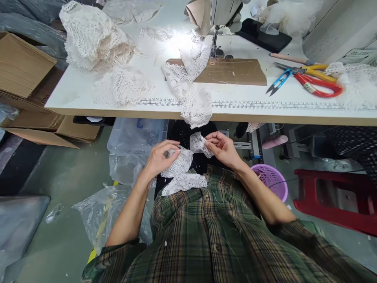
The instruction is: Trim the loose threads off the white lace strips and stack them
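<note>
White lace pieces lie across my lap, below the table's front edge. My left hand has its thumb and fingers bent around one bunched lace piece, pinching its upper edge. A second lace piece is pinched between the thumb and fingers of my right hand. Closer to my shirt, a flat lace strip rests on my lap. Over the table edge hangs a lace strip, leading up toward the sewing machine.
Lace piles stand at the table's left. Blue thread snips and red-handled scissors lie at the right, near a brown cardboard strip. Below are a purple basket, a red stool, plastic bins and open cardboard boxes.
</note>
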`<state>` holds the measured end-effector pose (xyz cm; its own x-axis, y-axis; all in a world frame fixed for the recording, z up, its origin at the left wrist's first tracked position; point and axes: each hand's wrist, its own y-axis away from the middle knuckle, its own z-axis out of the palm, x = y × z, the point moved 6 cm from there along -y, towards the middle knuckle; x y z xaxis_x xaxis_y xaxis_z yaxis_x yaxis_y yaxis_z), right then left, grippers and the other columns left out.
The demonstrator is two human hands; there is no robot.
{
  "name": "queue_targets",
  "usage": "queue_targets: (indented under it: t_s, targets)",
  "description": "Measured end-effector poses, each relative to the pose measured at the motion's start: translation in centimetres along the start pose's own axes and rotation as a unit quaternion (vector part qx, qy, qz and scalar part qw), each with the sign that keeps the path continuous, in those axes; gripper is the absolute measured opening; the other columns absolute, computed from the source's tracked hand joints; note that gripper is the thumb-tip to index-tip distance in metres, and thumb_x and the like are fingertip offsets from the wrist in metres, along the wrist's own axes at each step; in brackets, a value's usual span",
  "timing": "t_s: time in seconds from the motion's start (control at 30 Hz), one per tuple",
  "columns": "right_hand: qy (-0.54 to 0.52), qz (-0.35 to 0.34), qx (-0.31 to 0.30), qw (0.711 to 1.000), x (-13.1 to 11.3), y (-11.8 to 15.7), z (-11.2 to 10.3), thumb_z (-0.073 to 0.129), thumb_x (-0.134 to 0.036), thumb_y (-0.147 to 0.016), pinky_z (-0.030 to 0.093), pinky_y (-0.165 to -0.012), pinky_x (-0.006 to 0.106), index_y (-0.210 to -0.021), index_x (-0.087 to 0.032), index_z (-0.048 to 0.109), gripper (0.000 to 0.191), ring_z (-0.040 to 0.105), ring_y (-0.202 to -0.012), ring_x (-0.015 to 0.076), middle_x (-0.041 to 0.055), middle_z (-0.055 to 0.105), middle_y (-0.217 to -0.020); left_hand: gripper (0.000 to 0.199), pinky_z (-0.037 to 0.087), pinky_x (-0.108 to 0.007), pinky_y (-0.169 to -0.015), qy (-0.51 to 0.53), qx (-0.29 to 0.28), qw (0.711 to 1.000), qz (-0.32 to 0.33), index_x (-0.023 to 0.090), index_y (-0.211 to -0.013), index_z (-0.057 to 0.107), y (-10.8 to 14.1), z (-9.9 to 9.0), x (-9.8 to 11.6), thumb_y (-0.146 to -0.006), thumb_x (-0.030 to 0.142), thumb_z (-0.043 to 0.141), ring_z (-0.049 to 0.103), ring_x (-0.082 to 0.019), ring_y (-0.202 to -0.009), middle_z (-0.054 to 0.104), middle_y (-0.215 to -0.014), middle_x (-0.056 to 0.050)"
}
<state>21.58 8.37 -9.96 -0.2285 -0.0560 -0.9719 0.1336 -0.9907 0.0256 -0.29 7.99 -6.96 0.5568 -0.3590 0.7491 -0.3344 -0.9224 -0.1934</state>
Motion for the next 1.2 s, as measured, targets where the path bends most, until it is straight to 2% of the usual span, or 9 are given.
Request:
queue_targets:
  t_s: [0.17, 0.27, 0.33, 0.4, 0.5, 0.63, 0.83, 1.03, 1.2]
  targets:
    - [0.052, -0.033, -0.048, 0.997, -1.0, 0.2, 1.0, 0.071, -0.038, -0.083, 0.039, -0.054, 0.02, -0.086, -0.019, 0.059, 0.023, 0.05, -0.059, 0.0072, -0.0028, 0.06, -0.073, 0.007, 0.053, -0.028, -0.068, 0.146, -0.102, 0.983, 0.044, 0.018, -0.083, 0.068, 0.0, -0.1, 4.9, -0.084, 0.024, 0.069, 0.068, -0.016, -0.07, 0.073, -0.077, -0.004]
    - [0.096, -0.049, -0.107, 0.988, -2.1, 0.8, 2.3, 0.061, -0.029, -0.088, 0.043, -0.06, 0.022, -0.079, -0.017, 0.064, 0.016, 0.056, -0.067, 0.0098, 0.0011, 0.065, -0.08, 0.005, 0.054, -0.031, -0.08, 0.157, -0.104, 0.978, 0.089, 0.018, -0.084, 0.068, -0.8, -0.6, 7.1, -0.084, 0.023, 0.07, 0.068, -0.017, -0.084, 0.072, -0.092, -0.007]
    - [0.12, -0.045, -0.162, 0.979, -2.9, 1.4, 3.3, 0.053, -0.026, -0.091, 0.047, -0.067, 0.025, -0.08, -0.017, 0.067, 0.02, 0.06, -0.077, 0.0129, 0.0031, 0.069, -0.088, 0.006, 0.05, -0.037, -0.094, 0.124, -0.089, 0.983, 0.103, 0.018, -0.082, 0.068, -1.6, -0.9, 7.6, -0.084, 0.023, 0.071, 0.065, -0.022, -0.106, 0.068, -0.116, -0.011]
    - [0.139, -0.046, -0.211, 0.967, -3.8, 2.1, 4.1, 0.046, -0.026, -0.093, 0.048, -0.074, 0.029, -0.087, -0.017, 0.069, 0.025, 0.062, -0.084, 0.0154, 0.0037, 0.07, -0.092, 0.009, 0.047, -0.039, -0.099, 0.103, -0.102, 0.985, 0.098, 0.017, -0.079, 0.067, -2.2, -0.9, 7.5, -0.083, 0.024, 0.071, 0.062, -0.023, -0.114, 0.064, -0.126, -0.012]
    - [0.172, -0.076, -0.24, 0.952, -5.2, 2.8, 4.8, 0.052, -0.031, -0.094, 0.049, -0.078, 0.031, -0.094, -0.017, 0.07, 0.023, 0.063, -0.087, 0.0171, 0.0049, 0.07, -0.095, 0.011, 0.053, -0.035, -0.087, 0.134, -0.143, 0.979, 0.062, 0.018, -0.08, 0.068, -2.3, -0.7, 6.8, -0.084, 0.027, 0.071, 0.068, -0.02, -0.095, 0.072, -0.105, -0.009]
    - [0.242, -0.136, -0.226, 0.934, -6.5, 3.2, 5.4, 0.058, -0.028, -0.094, 0.051, -0.079, 0.03, -0.098, -0.016, 0.07, 0.018, 0.064, -0.085, 0.0161, 0.007, 0.071, -0.096, 0.012, 0.054, -0.031, -0.072, 0.167, -0.131, 0.977, 0.003, 0.018, -0.082, 0.073, -1.6, -1.1, 6.1, -0.083, 0.029, 0.073, 0.068, -0.019, -0.081, 0.073, -0.086, -0.007]
    - [0.279, -0.198, -0.213, 0.915, -7.7, 4.1, 6.2, 0.054, -0.021, -0.096, 0.053, -0.086, 0.031, -0.102, -0.018, 0.073, 0.019, 0.067, -0.096, 0.0174, 0.0084, 0.073, -0.103, 0.007, 0.055, -0.029, -0.068, 0.227, -0.088, 0.97, -0.016, 0.018, -0.079, 0.077, -1.1, -2.0, 6.3, -0.078, 0.025, 0.078, 0.07, -0.018, -0.079, 0.075, -0.085, -0.007]
    - [0.211, -0.16, -0.101, 0.959, -7.3, 4.2, 5.3, 0.067, -0.022, -0.088, 0.054, -0.078, 0.03, -0.094, -0.02, 0.076, 0.012, 0.069, -0.09, 0.0178, 0.0065, 0.075, -0.097, 0.01, 0.057, -0.031, -0.072, 0.259, -0.07, 0.963, -0.013, 0.018, -0.077, 0.077, -0.7, -2.2, 6.1, -0.076, 0.027, 0.081, 0.071, -0.02, -0.085, 0.076, -0.094, -0.01]
    - [0.172, -0.106, -0.074, 0.976, -6.1, 4.2, 5.1, 0.069, -0.027, -0.086, 0.053, -0.074, 0.031, -0.086, -0.019, 0.073, 0.009, 0.068, -0.081, 0.0174, 0.0044, 0.074, -0.087, 0.011, 0.057, -0.034, -0.078, 0.273, -0.064, 0.959, -0.025, 0.017, -0.078, 0.075, -0.4, -2.0, 6.1, -0.076, 0.027, 0.081, 0.072, -0.021, -0.086, 0.077, -0.092, -0.009]
